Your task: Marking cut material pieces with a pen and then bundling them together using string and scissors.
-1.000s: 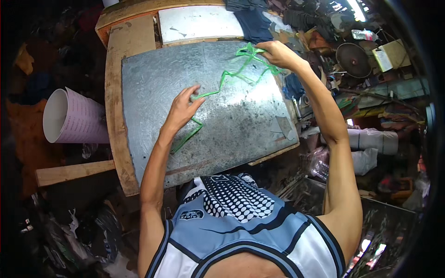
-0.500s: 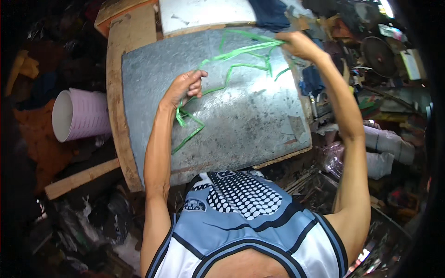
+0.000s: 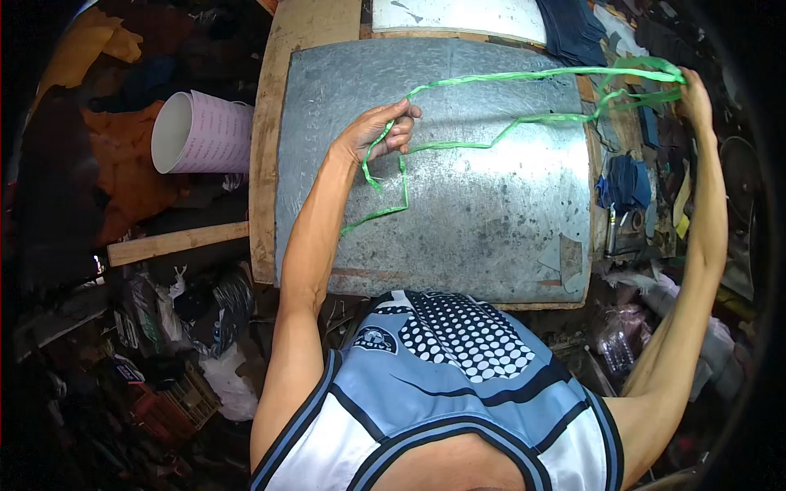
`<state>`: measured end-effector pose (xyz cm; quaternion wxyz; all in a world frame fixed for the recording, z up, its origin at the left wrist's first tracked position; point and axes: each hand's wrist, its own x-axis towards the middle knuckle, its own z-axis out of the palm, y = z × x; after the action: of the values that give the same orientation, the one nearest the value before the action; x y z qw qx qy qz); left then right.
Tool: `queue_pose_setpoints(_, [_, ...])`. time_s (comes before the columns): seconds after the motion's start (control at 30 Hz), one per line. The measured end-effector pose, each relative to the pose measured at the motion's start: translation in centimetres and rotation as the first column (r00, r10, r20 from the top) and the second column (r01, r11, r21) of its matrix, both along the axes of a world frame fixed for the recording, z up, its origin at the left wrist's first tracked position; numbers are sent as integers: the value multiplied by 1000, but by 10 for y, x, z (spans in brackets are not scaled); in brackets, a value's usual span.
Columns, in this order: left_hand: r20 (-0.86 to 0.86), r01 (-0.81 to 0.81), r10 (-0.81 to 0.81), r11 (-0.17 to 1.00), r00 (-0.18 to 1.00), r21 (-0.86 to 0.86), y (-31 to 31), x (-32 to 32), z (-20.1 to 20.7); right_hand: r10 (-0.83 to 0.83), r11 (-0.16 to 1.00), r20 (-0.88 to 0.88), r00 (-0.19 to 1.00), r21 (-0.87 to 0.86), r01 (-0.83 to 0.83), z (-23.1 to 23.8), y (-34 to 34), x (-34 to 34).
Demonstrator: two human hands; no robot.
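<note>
A long green plastic string point(image 3: 524, 75) runs between my two hands above a grey metal-topped table point(image 3: 458, 237). My left hand point(image 3: 381, 131) is closed on it over the left part of the table, and a short end hangs below the fist. At the far right, past the table's edge, my right hand point(image 3: 696, 98) grips the other part, where several loops bunch together. The upper strand is nearly straight. A lower strand sags in bends between the hands, and a kinked tail drops toward the table below my left hand.
Left of the table stands a white and pink roll point(image 3: 217, 132), above a jutting wooden bar point(image 3: 176, 243). Dark blue folded cloth point(image 3: 573, 33) lies at the back right, with more blue cloth point(image 3: 626, 184) at the right edge. Plastic bags point(image 3: 233, 380) crowd the lower left.
My right hand has moved farther right, drawing the green string out longer and straighter between my hands. My left hand stays closed on it. The view has shifted, so the table sits farther right.
</note>
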<state>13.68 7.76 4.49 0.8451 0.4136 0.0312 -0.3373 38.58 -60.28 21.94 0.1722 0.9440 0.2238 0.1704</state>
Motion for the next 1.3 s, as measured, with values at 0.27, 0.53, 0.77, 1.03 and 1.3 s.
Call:
queue_pose_setpoints(0.27, [-6, -25, 25, 998, 1000, -66, 2, -3, 7, -477, 879, -278, 834, -171, 446, -21, 15, -20])
queue_pose_setpoints(0.53, [20, -32, 34, 995, 999, -92, 2, -9, 15, -157, 969, -303, 940, 135, 206, -79, 279, -174])
queue_pose_setpoints(0.77, [125, 258, -356, 840, 926, 478, -33, -20, 24, 536, 696, 61, 842, 533, -481, -111, 417, -256])
queue_pose_setpoints(1.03, [-51, 397, -600, 461, 799, 794, 54, -75, 16, 557, 800, -548, 624, 557, -225, -194, 413, -297])
queue_pose_setpoints(1.3, [-171, 466, -555, 449, 814, 763, 44, -174, -8, 520, 789, -321, 792, 537, -300, -281, 442, -255])
